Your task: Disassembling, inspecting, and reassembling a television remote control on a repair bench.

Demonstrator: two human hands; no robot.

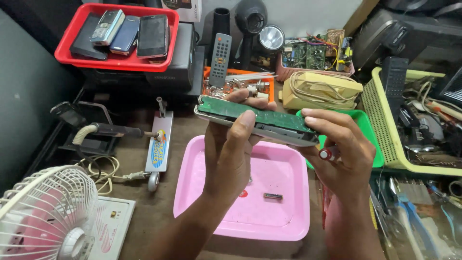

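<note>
While both hands grip it, the opened remote (257, 121) lies lengthwise left-to-right, circuit board up.

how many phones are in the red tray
4, side by side in the red tray: a flat black phone at the left, a silver keypad phone, a dark blue phone, and a black touchscreen phone at the right. More could be hidden beneath.
</note>
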